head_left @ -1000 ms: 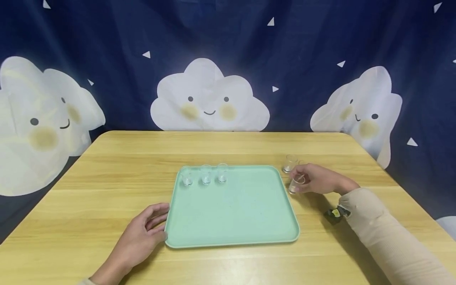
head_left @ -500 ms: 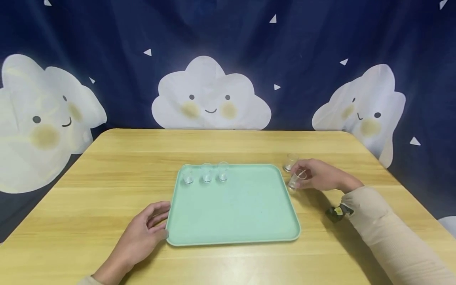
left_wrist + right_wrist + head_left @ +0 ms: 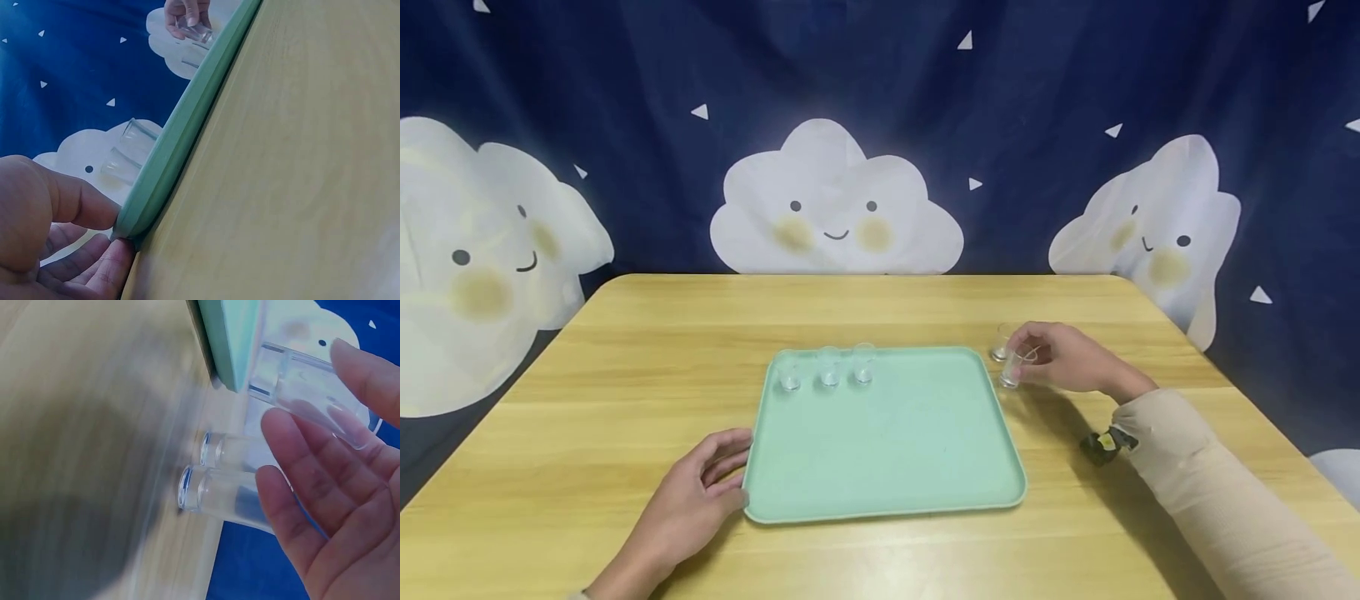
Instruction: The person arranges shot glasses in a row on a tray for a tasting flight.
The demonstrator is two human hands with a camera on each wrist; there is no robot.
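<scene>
My left hand touches the left edge of a mint-green tray, thumb by the near corner and relaxed fingers farther along. The left wrist view shows these fingertips at the tray's rim. Just beyond the tray's right edge, my right hand holds a small clear shot glass between thumb and fingers. In the right wrist view this shot glass is raised above the table, near the tray corner. Three more glasses stand in a row along the tray's back left.
Two clear glasses stand on the table beside the right hand; in the head view one glass shows behind the held one. The wooden table runs back to a dark blue curtain with cloud prints.
My right hand has moved slightly back and left with the shot glass, raising it beside the tray. The left hand and the three glasses on the tray have stayed put.
</scene>
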